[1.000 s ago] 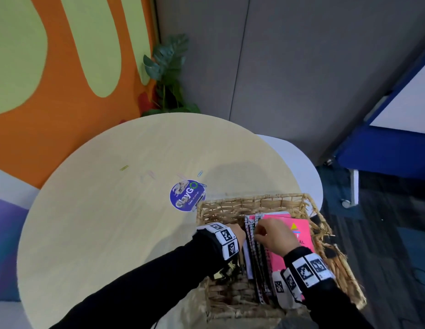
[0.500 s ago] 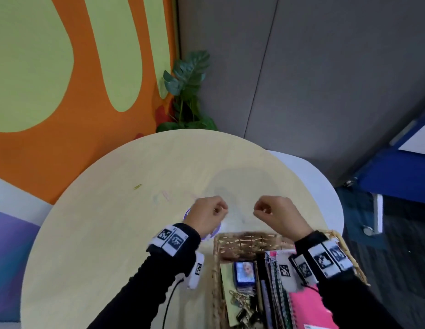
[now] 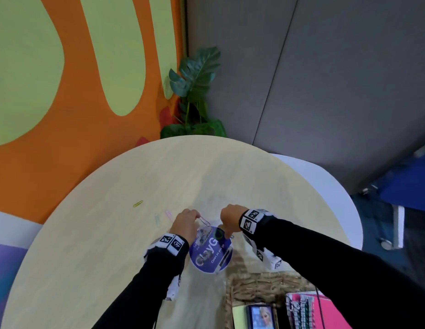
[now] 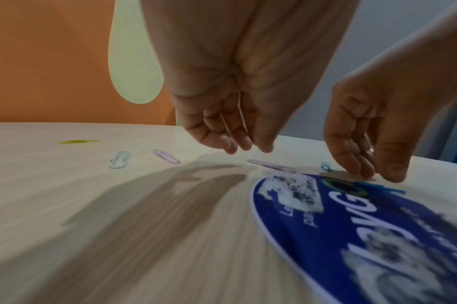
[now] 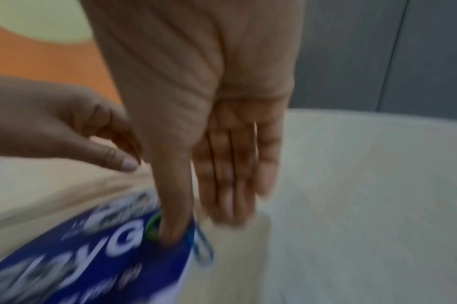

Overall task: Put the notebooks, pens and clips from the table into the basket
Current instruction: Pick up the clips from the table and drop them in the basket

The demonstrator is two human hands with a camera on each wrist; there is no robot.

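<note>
Four loose paper clips lay on the round pale wood tabletop [image 3: 92,245]: a yellow-green clip [image 3: 138,203] far out to the left, a pale blue clip [image 4: 120,159] and a pink clip [image 3: 168,213] nearer, and a mauve wire clip [image 3: 205,221] just beside the left hand [image 3: 186,224]. That hand hung over it with relaxed, slightly curled fingers [image 4: 229,144], its grip loose and pinching nothing as far as the wrist view showed. A bright blue clip [image 4: 378,188] lay at the edge of a round blue printed sticker [image 3: 210,251]; the right hand [image 3: 230,220] reached down with thumb and straight fingers at it, spread and not yet closed on it.

By my reading the task was well along: the woven wicker basket [image 3: 254,284] at the near edge already held a pink spiral notebook [image 3: 325,309] and other stationery, and only clips seemed left. Flat thin wire on a smooth surface would likely be fiddly to lift. A potted green plant [image 3: 195,91] stood behind, well apart.
</note>
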